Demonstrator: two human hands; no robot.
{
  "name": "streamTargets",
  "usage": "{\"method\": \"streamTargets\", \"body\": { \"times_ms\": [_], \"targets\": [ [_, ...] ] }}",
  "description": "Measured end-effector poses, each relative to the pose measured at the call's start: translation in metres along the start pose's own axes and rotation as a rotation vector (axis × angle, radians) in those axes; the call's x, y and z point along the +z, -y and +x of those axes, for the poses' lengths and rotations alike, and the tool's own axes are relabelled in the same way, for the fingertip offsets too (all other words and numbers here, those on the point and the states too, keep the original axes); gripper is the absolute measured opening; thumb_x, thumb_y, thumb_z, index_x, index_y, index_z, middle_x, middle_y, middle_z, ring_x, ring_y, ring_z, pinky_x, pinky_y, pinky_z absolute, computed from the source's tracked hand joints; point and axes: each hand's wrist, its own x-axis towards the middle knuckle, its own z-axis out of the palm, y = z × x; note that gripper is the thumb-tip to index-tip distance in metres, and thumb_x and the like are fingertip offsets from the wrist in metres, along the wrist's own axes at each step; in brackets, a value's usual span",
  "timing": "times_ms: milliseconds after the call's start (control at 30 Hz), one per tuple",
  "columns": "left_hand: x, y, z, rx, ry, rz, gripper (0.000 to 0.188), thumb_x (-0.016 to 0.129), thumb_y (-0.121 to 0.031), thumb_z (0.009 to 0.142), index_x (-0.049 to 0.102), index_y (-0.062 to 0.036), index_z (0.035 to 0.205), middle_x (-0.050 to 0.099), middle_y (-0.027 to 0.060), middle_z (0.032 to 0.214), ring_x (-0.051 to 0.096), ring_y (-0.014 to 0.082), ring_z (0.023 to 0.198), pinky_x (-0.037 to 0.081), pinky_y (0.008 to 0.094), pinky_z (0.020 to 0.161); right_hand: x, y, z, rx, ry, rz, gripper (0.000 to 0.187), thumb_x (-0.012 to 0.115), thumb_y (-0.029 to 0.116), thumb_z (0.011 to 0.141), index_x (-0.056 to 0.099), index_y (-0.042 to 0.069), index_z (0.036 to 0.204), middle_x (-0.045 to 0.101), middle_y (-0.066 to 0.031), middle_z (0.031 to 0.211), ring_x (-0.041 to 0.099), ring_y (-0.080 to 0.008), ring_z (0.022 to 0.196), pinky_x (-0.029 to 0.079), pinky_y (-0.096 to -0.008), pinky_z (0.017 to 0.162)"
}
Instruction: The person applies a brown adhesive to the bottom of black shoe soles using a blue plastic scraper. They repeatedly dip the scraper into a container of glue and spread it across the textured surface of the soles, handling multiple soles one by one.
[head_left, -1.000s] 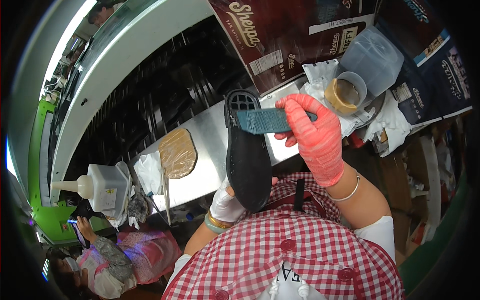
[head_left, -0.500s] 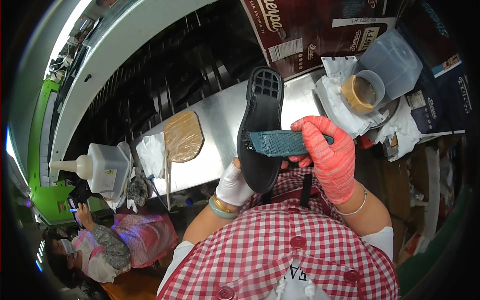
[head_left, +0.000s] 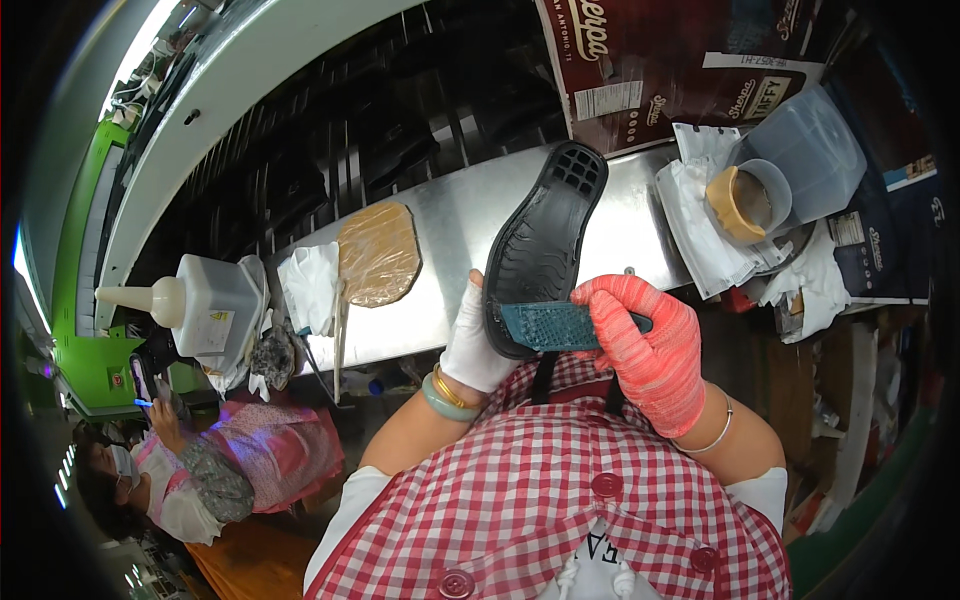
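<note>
A black shoe sole (head_left: 540, 225) is tilted in front of my apron, its gridded end pointing away to the upper right. Wet-looking streaks shine along its recessed inner face. My left hand (head_left: 474, 345), in a white glove with bare fingertips, grips the sole's near end from its left edge; some fingers are hidden beneath it. My right hand (head_left: 652, 350), in a coral knitted glove, is closed around a flat teal brush (head_left: 545, 327) with a dimpled surface. The brush lies across the near part of the sole; its bristles cannot be made out.
A metal ledge (head_left: 445, 255) holds a plastic-wrapped brown pad (head_left: 378, 255). Left stands a white nozzle bottle (head_left: 215, 305); right, a clear cup (head_left: 768, 190) with a tan rim piece. Dark soles (head_left: 350, 110) lie beyond, beside a maroon box (head_left: 640, 75). Another person (head_left: 215, 470) sits at left.
The sole's far end has swung right and its near end has come closer to me. My right hand and the brush have moved slightly nearer, toward the sole's near end.
</note>
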Motion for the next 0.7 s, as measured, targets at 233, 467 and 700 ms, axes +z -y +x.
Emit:
{"method": "streamTargets", "body": {
  "times_ms": [233,467,700],
  "targets": [
    [0.0,-0.006,-0.001,-0.087,-0.053,-0.148,0.065,0.033,-0.056,0.094,0.041,-0.0047,0.134,0.049,0.0133,0.129,0.049,0.0246,0.117,0.039,0.038,0.1,-0.003,0.002,0.01,-0.076,0.194,-0.217,0.02,0.055,0.013,0.091,0.062,-0.002,0.102,0.065,-0.0107,0.084,0.063,-0.0122,0.065,0.051,-0.0241,0.061],
    [-0.025,-0.022,-0.003,-0.321,-0.035,-0.033,0.059,0.03,-0.053,0.094,0.052,-0.0041,0.12,0.066,0.015,0.093,0.065,0.0293,0.064,0.049,0.032,0.049,0.01,0.014,0.034,0.233,0.341,-0.18,0.028,0.055,0.024,0.092,0.062,0.002,0.106,0.062,-0.0044,0.079,0.057,-0.0064,0.06,0.045,-0.019,0.052],
    [-0.043,-0.05,0.001,-0.352,-0.028,0.444,0.056,0.036,-0.054,0.092,0.057,-0.0042,0.106,0.066,0.0153,0.081,0.063,0.0293,0.051,0.044,0.028,0.036,0.035,0.001,0.061,0.238,0.398,-0.179,0.025,0.061,0.025,0.087,0.064,0.003,0.1,0.062,-0.0021,0.077,0.054,-0.0053,0.055,0.041,-0.0178,0.048]
  ]
}}
